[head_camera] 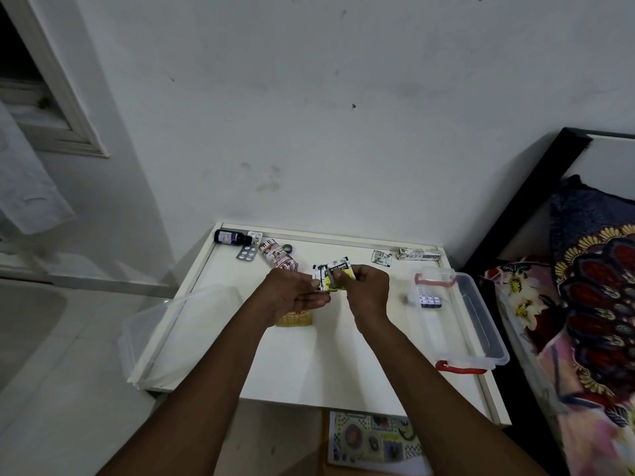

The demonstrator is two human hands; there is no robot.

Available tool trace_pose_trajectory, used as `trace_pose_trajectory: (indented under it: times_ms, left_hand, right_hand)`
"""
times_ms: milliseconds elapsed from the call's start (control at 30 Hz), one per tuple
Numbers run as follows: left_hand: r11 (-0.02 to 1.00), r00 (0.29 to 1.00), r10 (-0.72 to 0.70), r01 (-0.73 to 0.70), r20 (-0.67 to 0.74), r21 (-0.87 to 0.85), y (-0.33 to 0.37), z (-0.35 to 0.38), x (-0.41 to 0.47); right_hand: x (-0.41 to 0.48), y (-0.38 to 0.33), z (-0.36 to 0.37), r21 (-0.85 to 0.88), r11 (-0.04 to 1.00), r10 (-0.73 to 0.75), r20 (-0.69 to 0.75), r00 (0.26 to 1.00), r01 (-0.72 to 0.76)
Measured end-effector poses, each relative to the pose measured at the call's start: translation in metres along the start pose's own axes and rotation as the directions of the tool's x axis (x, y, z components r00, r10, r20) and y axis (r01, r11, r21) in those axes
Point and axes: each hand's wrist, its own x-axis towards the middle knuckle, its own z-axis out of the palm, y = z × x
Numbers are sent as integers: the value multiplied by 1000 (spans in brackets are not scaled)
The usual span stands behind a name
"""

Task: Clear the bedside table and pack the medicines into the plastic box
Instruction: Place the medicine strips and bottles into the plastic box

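Over the middle of the white bedside table (309, 365), my left hand (292, 293) and my right hand (367, 292) together pinch small white, black and yellow sachets (331, 274). The clear plastic box (481, 324) with red handles stands at the table's right edge and holds a dark blister pack (429, 300). A yellow packet (295, 319) lies under my left wrist. At the back left lie a dark bottle (230, 237), a silver pill strip (246, 253) and a brown-patterned white tube (277, 258).
The box's clear lid (178, 334) leans off the table's left edge. A small sachet (381, 258) and a long carton (419, 253) lie at the back right. A bed with a patterned cover (584, 304) stands close on the right. The wall is right behind.
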Motion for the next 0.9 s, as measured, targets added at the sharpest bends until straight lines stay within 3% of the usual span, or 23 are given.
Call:
trace_pose_trajectory:
  times_ms: [167,433,533,700,900]
  left_hand:
    - [1000,998,19,-17,-59,21,0,1,4]
    - [996,1000,25,-24,-10,81,2,10,-3]
    - [994,996,23,-13,-84,111,4,11,0]
    - [967,986,75,-35,-151,253,0,8,7]
    - [920,969,184,-112,-162,374,-9,9,14]
  right_hand:
    - [-3,3,2,63,997,51,5,999,-51]
    - [-17,14,20,-29,999,28,-87,996,-31]
    - [-18,13,25,-82,997,-7,-114,994,-3]
    - [-10,9,16,94,984,151,-20,988,-149]
    - [-18,10,18,64,998,24,-24,999,-22]
